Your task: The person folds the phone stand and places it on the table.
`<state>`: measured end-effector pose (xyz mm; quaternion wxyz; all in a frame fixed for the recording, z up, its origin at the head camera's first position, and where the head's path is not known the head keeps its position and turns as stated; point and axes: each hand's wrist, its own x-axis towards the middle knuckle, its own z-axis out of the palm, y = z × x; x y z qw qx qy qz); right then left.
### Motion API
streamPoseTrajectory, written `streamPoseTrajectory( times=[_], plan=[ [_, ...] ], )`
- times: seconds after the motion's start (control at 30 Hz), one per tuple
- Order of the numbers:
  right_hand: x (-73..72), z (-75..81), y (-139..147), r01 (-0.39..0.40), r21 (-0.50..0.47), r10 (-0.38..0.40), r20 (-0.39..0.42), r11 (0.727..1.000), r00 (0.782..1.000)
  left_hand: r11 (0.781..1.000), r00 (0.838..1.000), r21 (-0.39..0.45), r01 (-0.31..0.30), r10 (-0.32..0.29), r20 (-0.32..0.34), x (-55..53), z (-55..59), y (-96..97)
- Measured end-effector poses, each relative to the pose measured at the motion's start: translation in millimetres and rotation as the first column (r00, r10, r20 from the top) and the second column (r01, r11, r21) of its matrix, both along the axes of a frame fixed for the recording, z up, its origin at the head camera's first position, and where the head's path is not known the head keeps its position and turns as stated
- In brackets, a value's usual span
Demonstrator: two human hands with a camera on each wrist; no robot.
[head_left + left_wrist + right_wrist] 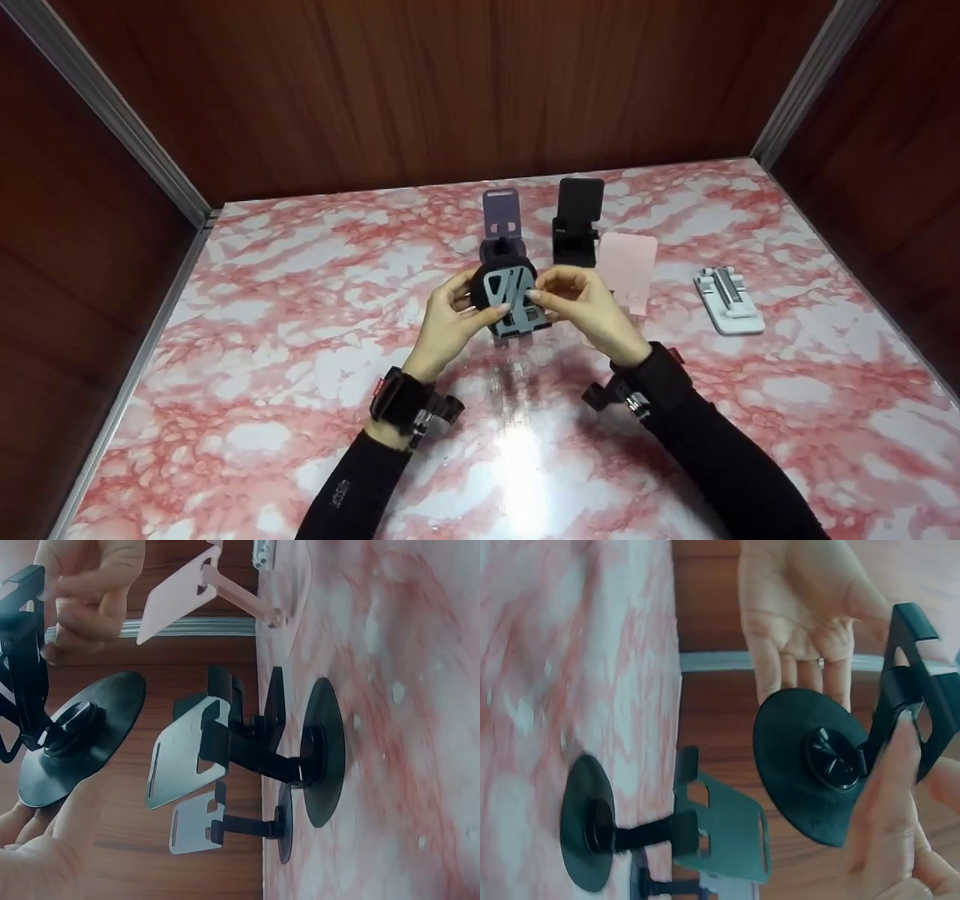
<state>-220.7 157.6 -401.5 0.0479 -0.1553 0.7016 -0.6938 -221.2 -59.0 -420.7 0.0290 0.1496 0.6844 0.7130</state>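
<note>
Both hands hold up a phone stand [514, 291] with a grey-blue slotted holder plate and a round black base [791, 750]. The left hand [448, 322] grips it from the left, fingers under the base disc and thumb at the plate. From the right, the right hand [592, 307] pinches the side of the bracket [900, 694] between thumb and fingers. Behind the held stand, a purple phone stand [501, 210] stands upright on the table. Another round-based stand with a grey-green plate [184, 754] shows in the wrist views; the held stand hides it in the head view.
A black phone stand [579, 206] and a pink one [628, 266] stand just beyond the right hand. Farther right lies a folded white stand [729, 304]. Brown wood-grain panels [450, 90] wall the red-and-white marbled table [300, 375] at the back and sides.
</note>
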Motion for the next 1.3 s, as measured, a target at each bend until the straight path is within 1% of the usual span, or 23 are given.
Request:
streamPoseTrajectory(
  times=[0.1, 0.17, 0.23, 0.3, 0.37, 0.43, 0.5, 0.6, 0.7, 1.0, 1.1, 1.3],
  plan=[
    [0.5, 1.1, -0.5, 0.062, 0.035, -0.059, -0.086, 0.997, 0.995, 1.000, 1.000, 0.026, -0.005, 0.004, 0.007, 0.1, 1.0, 0.1],
    [0.0, 1.2, -0.3, 0.081, 0.053, -0.076, -0.103, 0.995, 0.992, 0.999, 1.000, 0.036, -0.005, 0.005, 0.012, 0.4, 1.5, 0.0],
    [-0.3, 0.8, 0.7, 0.067, 0.076, -0.062, -0.073, 0.995, 0.995, 0.999, 1.000, 0.044, -0.006, 0.005, 0.024, 0.6, 1.3, -0.3],
    [-1.2, -0.4, 1.7, 0.031, 0.102, -0.027, -0.037, 0.994, 0.999, 0.999, 0.999, 0.047, -0.004, 0.003, 0.032, 1.0, 1.0, -0.8],
    [-2.6, -1.6, 2.3, -0.012, 0.093, 0.011, 0.004, 0.996, 1.000, 0.999, 0.999, 0.046, 0.001, -0.003, 0.038, 0.4, 1.0, -1.2],
    [-3.8, -2.8, 2.0, -0.038, 0.068, 0.035, 0.036, 0.997, 0.999, 0.999, 0.999, 0.052, 0.009, -0.011, 0.042, -0.2, 0.8, -1.6],
    [-4.6, -3.8, 1.4, -0.053, 0.021, 0.052, 0.065, 0.998, 0.997, 0.998, 0.999, 0.058, 0.016, -0.018, 0.043, -1.0, 0.4, -1.8],
    [-4.4, -4.3, 0.3, -0.049, -0.035, 0.052, 0.097, 0.998, 0.994, 0.997, 0.999, 0.068, 0.024, -0.027, 0.041, -1.5, 0.2, -1.9],
    [-3.8, -3.5, -0.4, -0.045, -0.060, 0.051, 0.104, 0.997, 0.993, 0.997, 0.999, 0.067, 0.030, -0.032, 0.033, -1.5, 0.2, -2.1],
    [-2.4, -2.2, 0.5, -0.046, -0.029, 0.048, 0.096, 0.999, 0.994, 0.997, 0.998, 0.059, 0.055, -0.057, 0.032, 0.3, 1.9, -3.4],
    [-2.4, -2.2, 0.2, -0.048, -0.038, 0.051, 0.097, 0.998, 0.994, 0.997, 0.997, 0.047, 0.061, -0.063, 0.034, 0.7, 2.1, -4.3],
    [-2.9, -3.6, 0.4, -0.058, -0.068, 0.064, 0.096, 0.996, 0.993, 0.996, 0.996, 0.052, 0.079, -0.081, 0.039, 0.2, 1.9, -4.4]
  ],
)
